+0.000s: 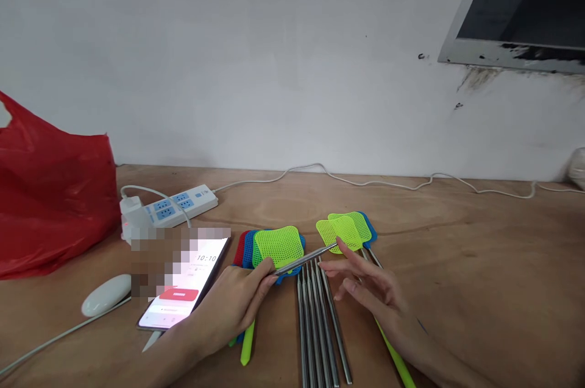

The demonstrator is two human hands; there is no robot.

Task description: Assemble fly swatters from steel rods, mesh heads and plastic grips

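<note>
My left hand (237,306) is closed on a thin metal rod (307,258), which slants up to the right above the table. The fingers of my right hand (365,287) are spread, and the index fingertip touches the rod's far end. Under the rod lies a row of several metal rods (320,327) side by side. A stack of mesh swatter heads, green on top of blue and red (278,246), lies beside my left hand. A second stack with yellow-green heads (345,229) lies just beyond my right hand. Green plastic handles (247,345) stick out toward me.
A phone (189,290) with a lit screen lies left of my left hand. A white power strip (176,205) with a cable, a white mouse-like object (107,295) and a red plastic bag (50,205) sit on the wooden table (479,266). A white wall stands behind.
</note>
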